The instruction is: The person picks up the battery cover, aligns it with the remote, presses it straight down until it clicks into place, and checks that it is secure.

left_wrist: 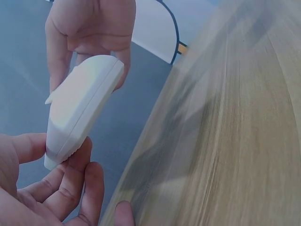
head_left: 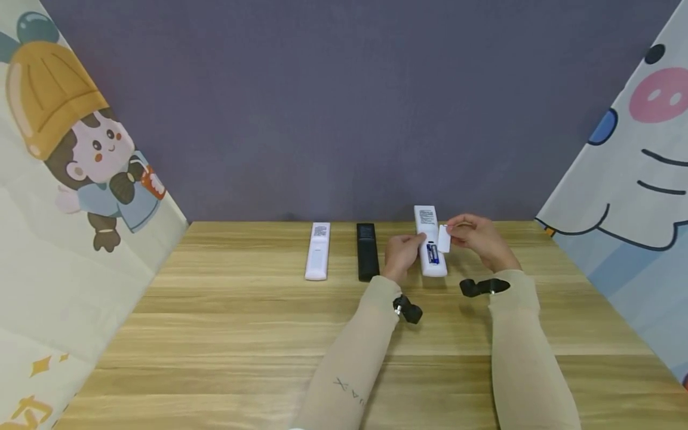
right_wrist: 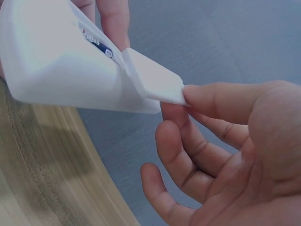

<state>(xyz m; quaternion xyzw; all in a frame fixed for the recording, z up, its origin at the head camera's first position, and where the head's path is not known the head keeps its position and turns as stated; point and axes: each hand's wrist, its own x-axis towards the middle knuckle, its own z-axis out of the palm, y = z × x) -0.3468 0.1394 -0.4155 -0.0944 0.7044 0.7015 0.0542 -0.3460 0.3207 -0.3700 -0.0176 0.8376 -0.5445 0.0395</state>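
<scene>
My left hand [head_left: 402,254] grips a white remote control [head_left: 426,222] by its side, thumb on the back face and fingers beneath. The remote is held with its back up, and blue batteries [head_left: 433,253] show in its uncovered battery compartment. Between thumb and fingers, my right hand [head_left: 480,239] pinches a small white battery cover [head_left: 444,239] at the remote's right edge. In the right wrist view the cover [right_wrist: 153,77] overlaps the remote's side, next to a battery [right_wrist: 101,45]. From the left wrist view, the remote [left_wrist: 84,103] appears end-on and hides the compartment.
Left of my hands, a black remote [head_left: 368,254] and another white remote [head_left: 318,251] lie back up on the wooden table [head_left: 226,334]. A dark grey panel [head_left: 333,107] rises behind the table. Printed cartoon cloths [head_left: 37,227] hang on both sides.
</scene>
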